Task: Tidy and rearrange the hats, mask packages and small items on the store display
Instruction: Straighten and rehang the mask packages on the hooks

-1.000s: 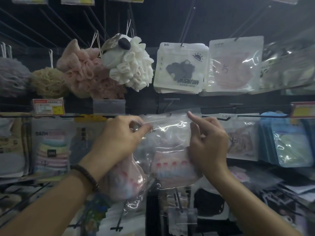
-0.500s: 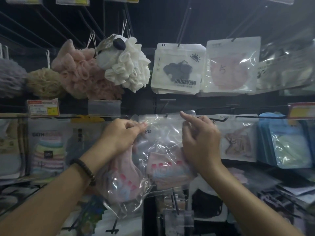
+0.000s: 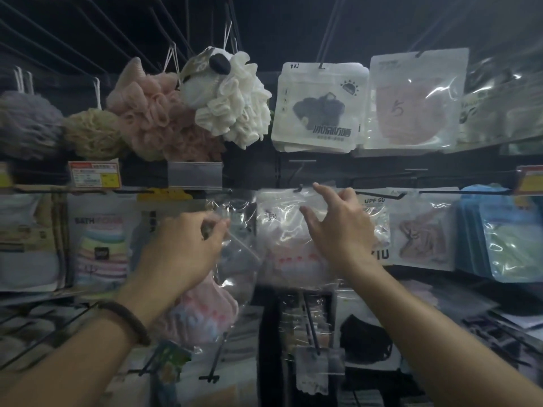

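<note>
A clear mask package (image 3: 286, 230) with a pink-and-red mask inside hangs from a black peg hook (image 3: 299, 188) in the middle row. My right hand (image 3: 338, 233) hovers in front of its right side with fingers spread, the index finger near the top edge, gripping nothing. My left hand (image 3: 182, 251) pinches the top of a second clear mask package (image 3: 205, 312), which holds a pink mask and dangles below my fist, left of the hung one.
Bath sponges (image 3: 152, 113) hang upper left, a white mask pack (image 3: 320, 107) and a pink one (image 3: 411, 104) upper right. Towel packs (image 3: 100, 248) fill the left, blue packs (image 3: 505, 239) the right. Bare peg hooks (image 3: 311, 327) jut out below.
My right hand has let go of the mask package, which now hangs on the hook, and its fingers have spread. My left hand has drawn its package slightly left and down.
</note>
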Tool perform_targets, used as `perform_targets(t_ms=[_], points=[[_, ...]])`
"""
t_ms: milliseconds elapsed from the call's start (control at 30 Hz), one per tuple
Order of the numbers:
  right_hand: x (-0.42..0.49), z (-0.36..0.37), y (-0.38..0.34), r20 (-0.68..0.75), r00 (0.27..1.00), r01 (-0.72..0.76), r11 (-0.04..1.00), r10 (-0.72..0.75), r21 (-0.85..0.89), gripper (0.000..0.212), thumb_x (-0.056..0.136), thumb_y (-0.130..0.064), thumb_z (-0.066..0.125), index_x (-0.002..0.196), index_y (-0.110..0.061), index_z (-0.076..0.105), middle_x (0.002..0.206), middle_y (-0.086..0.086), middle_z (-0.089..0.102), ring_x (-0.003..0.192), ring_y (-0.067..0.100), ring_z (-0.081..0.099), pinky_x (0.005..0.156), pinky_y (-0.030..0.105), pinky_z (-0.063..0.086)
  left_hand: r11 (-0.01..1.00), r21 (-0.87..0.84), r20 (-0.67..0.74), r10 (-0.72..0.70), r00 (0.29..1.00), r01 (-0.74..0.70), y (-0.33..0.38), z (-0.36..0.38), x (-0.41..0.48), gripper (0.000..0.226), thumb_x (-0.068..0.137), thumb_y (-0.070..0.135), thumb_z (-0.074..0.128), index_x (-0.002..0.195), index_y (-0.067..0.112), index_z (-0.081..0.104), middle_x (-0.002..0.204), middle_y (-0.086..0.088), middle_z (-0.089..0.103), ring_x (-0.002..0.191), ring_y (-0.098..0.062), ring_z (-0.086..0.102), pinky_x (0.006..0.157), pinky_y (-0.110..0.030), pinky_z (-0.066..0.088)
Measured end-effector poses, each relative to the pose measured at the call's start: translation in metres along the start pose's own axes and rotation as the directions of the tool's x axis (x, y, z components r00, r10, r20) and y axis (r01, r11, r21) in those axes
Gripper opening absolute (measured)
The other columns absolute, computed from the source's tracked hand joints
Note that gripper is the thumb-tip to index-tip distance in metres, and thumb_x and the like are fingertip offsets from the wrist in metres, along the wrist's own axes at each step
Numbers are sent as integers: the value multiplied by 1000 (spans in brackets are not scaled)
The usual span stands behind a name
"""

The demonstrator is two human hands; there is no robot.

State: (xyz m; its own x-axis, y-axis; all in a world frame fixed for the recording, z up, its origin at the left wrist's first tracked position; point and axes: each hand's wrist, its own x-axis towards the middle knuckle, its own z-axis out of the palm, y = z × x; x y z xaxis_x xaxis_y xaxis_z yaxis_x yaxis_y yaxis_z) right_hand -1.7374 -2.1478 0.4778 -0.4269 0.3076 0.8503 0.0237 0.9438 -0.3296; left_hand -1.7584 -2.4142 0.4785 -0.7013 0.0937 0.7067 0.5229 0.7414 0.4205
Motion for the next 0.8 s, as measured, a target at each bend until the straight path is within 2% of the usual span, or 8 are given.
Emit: perform_targets(t_ms=[67, 167, 300, 367, 467, 600, 700, 800], points=[[2, 8, -2, 10, 1000, -26, 999, 26, -30, 62, 98, -64, 62, 153, -41, 49, 127, 2, 55, 82, 19, 56, 73, 37, 54, 998, -48, -47, 35, 998, -37, 0, -6, -12, 33, 102, 61, 54, 90, 38, 75, 64, 15, 71, 62, -8, 69, 58, -29, 55], [-1, 12, -4, 29, 999, -33, 997, 35, -75, 69, 94, -67, 65, 154, -40, 45, 128, 5, 46, 97, 23, 58, 74, 37, 55, 944, -330, -5, 20, 1000, -21, 10, -5, -12, 30, 104, 51, 60, 87, 32, 77, 67, 10, 75, 60, -2, 68, 58, -25, 48], [-19, 2, -7, -25, 999, -20, 999, 21, 39, 55, 101, -50, 56, 153, -34, 49, 146, 11, 38, 136, 29, 43, 111, 51, 47, 801, -598, 110, 38, 993, 35, 20, 1, -4, 34, 105, 47, 61, 85, 27, 81, 79, 4, 81, 74, -11, 75, 73, -29, 55], [-32, -11, -10, -173, 985, 52, 930, 13, 365, 42, 103, -43, 53, 143, -30, 61, 137, 3, 50, 126, 21, 54, 105, 46, 53, 733, -679, 120, 49, 992, 46, 25, 5, -1, 33, 106, 44, 61, 85, 26, 80, 78, -1, 81, 75, -18, 76, 79, -39, 56], [-47, -31, -16, -204, 979, 115, 742, 30, 661, 42, 99, -36, 69, 140, -26, 64, 115, -3, 65, 91, 10, 70, 72, 25, 61, 641, -764, 120, 36, 992, 69, 39, 14, 1, 36, 106, 40, 62, 84, 18, 81, 79, -2, 80, 75, -17, 72, 77, -35, 54], [-52, -36, -14, -118, 993, 75, 650, 22, 756, 56, 95, -10, 79, 145, -30, 64, 99, -1, 71, 74, 21, 77, 64, 37, 66, 578, -809, 151, 33, 988, 105, 59, 24, 4, 34, 105, 39, 63, 94, 11, 78, 73, 6, 77, 69, -15, 67, 69, -29, 54], [-46, -35, -7, -127, 987, 36, 640, 97, 768, 50, 99, 0, 71, 141, -28, 69, 90, 2, 74, 66, 17, 73, 63, 43, 66, 584, -807, 112, 4, 994, 89, 61, 32, 7, 21, 103, 38, 68, 111, 18, 65, 85, -1, 81, 69, -15, 75, 68, -38, 61], [-38, -33, 1, -232, 967, 101, 685, 102, 721, 53, 102, 1, 67, 142, -33, 68, 88, 3, 75, 67, 14, 72, 68, 40, 66, 615, -789, -2, 4, 1000, -4, 50, 43, 4, 19, 105, 20, 68, 107, 24, 49, 96, -9, 82, 77, -23, 81, 72, -51, 68]])
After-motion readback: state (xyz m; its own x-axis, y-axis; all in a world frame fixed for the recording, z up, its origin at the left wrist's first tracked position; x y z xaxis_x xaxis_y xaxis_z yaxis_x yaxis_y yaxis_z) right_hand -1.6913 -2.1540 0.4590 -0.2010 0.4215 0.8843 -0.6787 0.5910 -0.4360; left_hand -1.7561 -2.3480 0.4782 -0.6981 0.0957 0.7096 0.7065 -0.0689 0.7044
